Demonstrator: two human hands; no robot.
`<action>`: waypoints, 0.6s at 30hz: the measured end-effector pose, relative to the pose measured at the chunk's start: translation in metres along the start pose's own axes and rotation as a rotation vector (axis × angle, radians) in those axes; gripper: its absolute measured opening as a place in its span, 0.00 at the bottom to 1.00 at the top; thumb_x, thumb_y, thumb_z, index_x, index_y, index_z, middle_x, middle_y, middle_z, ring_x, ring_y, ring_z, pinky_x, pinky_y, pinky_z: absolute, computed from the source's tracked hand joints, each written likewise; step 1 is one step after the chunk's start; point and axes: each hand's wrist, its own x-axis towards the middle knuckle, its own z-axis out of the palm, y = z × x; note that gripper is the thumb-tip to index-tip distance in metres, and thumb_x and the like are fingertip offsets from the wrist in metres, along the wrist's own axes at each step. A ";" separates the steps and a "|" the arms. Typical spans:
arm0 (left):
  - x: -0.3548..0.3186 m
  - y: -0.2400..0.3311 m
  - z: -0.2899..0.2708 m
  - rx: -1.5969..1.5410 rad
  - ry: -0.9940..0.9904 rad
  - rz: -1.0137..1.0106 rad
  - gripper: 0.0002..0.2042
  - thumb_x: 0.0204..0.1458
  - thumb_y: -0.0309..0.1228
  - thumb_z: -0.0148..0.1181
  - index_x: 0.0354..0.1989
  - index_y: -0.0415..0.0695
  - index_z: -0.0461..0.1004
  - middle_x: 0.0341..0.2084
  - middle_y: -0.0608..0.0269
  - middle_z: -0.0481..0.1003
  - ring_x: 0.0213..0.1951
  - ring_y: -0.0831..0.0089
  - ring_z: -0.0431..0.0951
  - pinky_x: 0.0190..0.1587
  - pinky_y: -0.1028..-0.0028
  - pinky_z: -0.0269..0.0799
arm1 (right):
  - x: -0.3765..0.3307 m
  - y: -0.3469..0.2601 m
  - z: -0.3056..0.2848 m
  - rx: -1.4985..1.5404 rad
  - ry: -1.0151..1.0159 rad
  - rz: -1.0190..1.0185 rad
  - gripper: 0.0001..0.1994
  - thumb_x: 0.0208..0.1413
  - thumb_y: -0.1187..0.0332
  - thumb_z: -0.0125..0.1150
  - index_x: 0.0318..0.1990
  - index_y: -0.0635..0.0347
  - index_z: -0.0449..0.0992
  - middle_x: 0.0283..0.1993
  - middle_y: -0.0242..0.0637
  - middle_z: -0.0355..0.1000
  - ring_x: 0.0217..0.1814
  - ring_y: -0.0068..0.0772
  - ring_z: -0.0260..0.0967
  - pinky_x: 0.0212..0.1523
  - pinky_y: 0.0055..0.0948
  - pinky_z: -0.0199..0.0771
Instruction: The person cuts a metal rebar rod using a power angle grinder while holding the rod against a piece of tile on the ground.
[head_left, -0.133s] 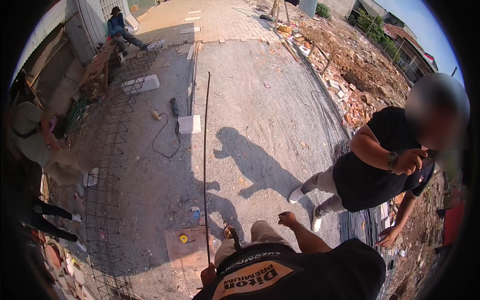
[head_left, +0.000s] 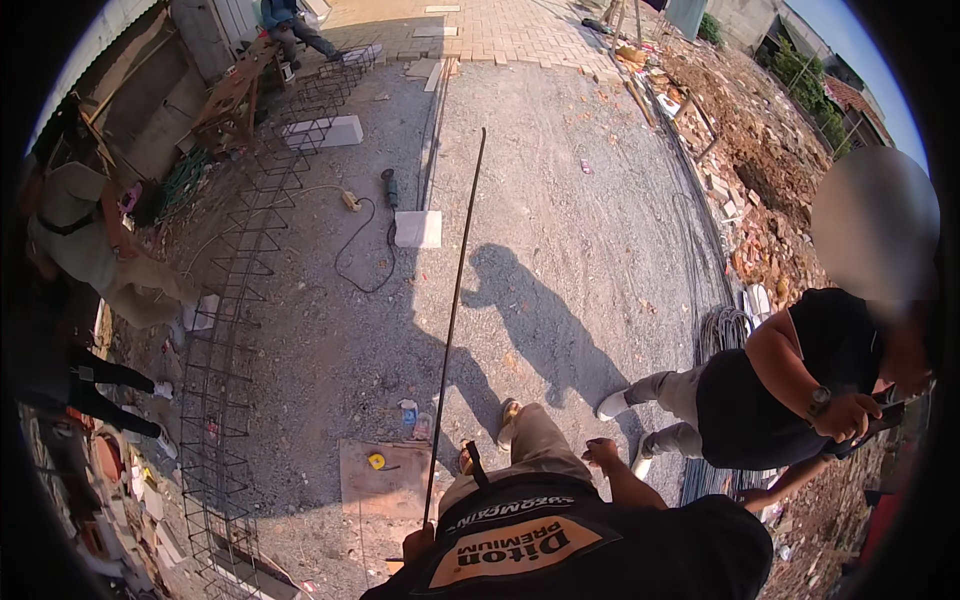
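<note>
My left hand (head_left: 418, 541) is closed around the lower end of a long thin dark steel rod (head_left: 456, 300). From there the rod runs up and away over the gravel, leaning slightly right. My right hand (head_left: 600, 453) hangs in front of my right thigh, its fingers curled in, with nothing visible in it. Past my left hand lies a flat brown board (head_left: 375, 495), partly sunlit, bearing a yellow tape measure (head_left: 377, 461). Beside the board is a small crumpled blue-and-clear piece of litter (head_left: 408, 410).
Left lies a long rebar cage (head_left: 225, 370). Ahead are a corded angle grinder (head_left: 389, 187) and a pale block (head_left: 418, 229). Close at right, a person (head_left: 790, 380) in a black shirt stands near coiled wire (head_left: 724, 330). Other people are at left; rubble (head_left: 740, 150) borders the right.
The ground and everything on it have shifted right in the view. The rod leans more to the right now. My feet show more, and the person at right has lowered the raised hand.
</note>
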 end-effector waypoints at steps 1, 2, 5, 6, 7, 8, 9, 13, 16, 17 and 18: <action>0.024 0.011 0.003 -0.017 -0.009 -0.025 0.29 0.64 0.54 0.45 0.25 0.38 0.74 0.21 0.40 0.75 0.29 0.45 0.78 0.34 0.50 0.66 | 0.027 -0.035 0.001 -0.061 0.001 0.048 0.12 0.62 0.66 0.58 0.50 0.60 0.77 0.35 0.41 0.81 0.32 0.33 0.81 0.28 0.34 0.78; 0.017 0.011 0.002 -0.023 -0.015 -0.074 0.29 0.64 0.54 0.45 0.25 0.38 0.74 0.21 0.40 0.74 0.29 0.45 0.78 0.34 0.50 0.66 | 0.024 -0.019 0.005 -0.136 -0.043 0.160 0.11 0.62 0.66 0.57 0.48 0.59 0.77 0.35 0.41 0.81 0.31 0.33 0.81 0.27 0.35 0.78; 0.047 0.045 0.006 -0.057 -0.030 -0.172 0.29 0.64 0.53 0.46 0.25 0.38 0.74 0.21 0.40 0.74 0.29 0.44 0.77 0.34 0.50 0.66 | 0.084 -0.062 -0.007 -0.210 -0.069 0.289 0.08 0.62 0.68 0.54 0.42 0.59 0.77 0.34 0.41 0.81 0.30 0.34 0.81 0.26 0.37 0.77; 0.060 0.064 0.009 -0.071 -0.037 -0.183 0.29 0.64 0.53 0.46 0.25 0.37 0.74 0.21 0.40 0.74 0.29 0.44 0.77 0.34 0.50 0.66 | 0.108 -0.084 -0.007 -0.172 -0.061 0.314 0.07 0.61 0.70 0.52 0.37 0.60 0.77 0.33 0.40 0.81 0.28 0.34 0.80 0.26 0.39 0.77; 0.081 0.084 0.008 -0.081 -0.035 -0.184 0.29 0.64 0.53 0.46 0.25 0.37 0.74 0.21 0.40 0.74 0.29 0.44 0.77 0.34 0.50 0.66 | 0.131 -0.105 -0.004 -0.190 -0.065 0.309 0.07 0.61 0.70 0.52 0.37 0.60 0.77 0.33 0.40 0.81 0.28 0.34 0.80 0.26 0.39 0.77; 0.115 0.116 0.004 -0.088 -0.029 -0.149 0.29 0.64 0.53 0.46 0.25 0.37 0.74 0.21 0.40 0.74 0.29 0.43 0.77 0.34 0.51 0.66 | 0.171 -0.152 0.000 -0.176 -0.085 0.234 0.07 0.60 0.70 0.52 0.38 0.59 0.77 0.33 0.40 0.81 0.29 0.34 0.81 0.27 0.40 0.77; 0.128 0.134 -0.003 -0.095 -0.014 -0.156 0.28 0.64 0.53 0.46 0.25 0.37 0.74 0.21 0.40 0.74 0.29 0.43 0.77 0.34 0.51 0.66 | 0.185 -0.190 0.010 -0.207 -0.127 0.198 0.08 0.60 0.70 0.52 0.38 0.59 0.78 0.32 0.40 0.81 0.29 0.34 0.81 0.27 0.40 0.77; 0.204 0.258 -0.064 -0.008 0.158 -0.036 0.29 0.64 0.53 0.46 0.26 0.36 0.74 0.22 0.40 0.74 0.29 0.40 0.75 0.33 0.50 0.65 | 0.250 -0.423 0.086 -0.489 -0.257 -0.225 0.13 0.61 0.67 0.54 0.47 0.63 0.78 0.35 0.40 0.81 0.32 0.29 0.80 0.29 0.33 0.77; 0.265 0.363 -0.102 -0.098 0.246 0.048 0.29 0.66 0.51 0.45 0.25 0.36 0.74 0.22 0.37 0.73 0.30 0.38 0.75 0.32 0.50 0.64 | 0.261 -0.599 0.137 -0.410 -0.555 -0.511 0.18 0.66 0.61 0.55 0.56 0.63 0.75 0.42 0.37 0.81 0.41 0.26 0.79 0.35 0.29 0.76; 0.285 0.376 -0.109 -0.081 0.189 -0.005 0.29 0.66 0.51 0.44 0.25 0.36 0.74 0.23 0.39 0.75 0.32 0.39 0.77 0.33 0.50 0.66 | 0.237 -0.659 0.168 -0.483 -0.659 -0.542 0.19 0.66 0.60 0.54 0.59 0.61 0.74 0.45 0.36 0.81 0.43 0.26 0.78 0.38 0.28 0.76; 0.299 0.391 -0.113 -0.110 0.215 0.023 0.29 0.66 0.51 0.44 0.26 0.36 0.75 0.23 0.39 0.75 0.32 0.40 0.78 0.33 0.50 0.68 | 0.214 -0.703 0.196 -0.458 -0.774 -0.581 0.19 0.67 0.61 0.53 0.60 0.60 0.73 0.47 0.36 0.80 0.44 0.25 0.78 0.40 0.28 0.76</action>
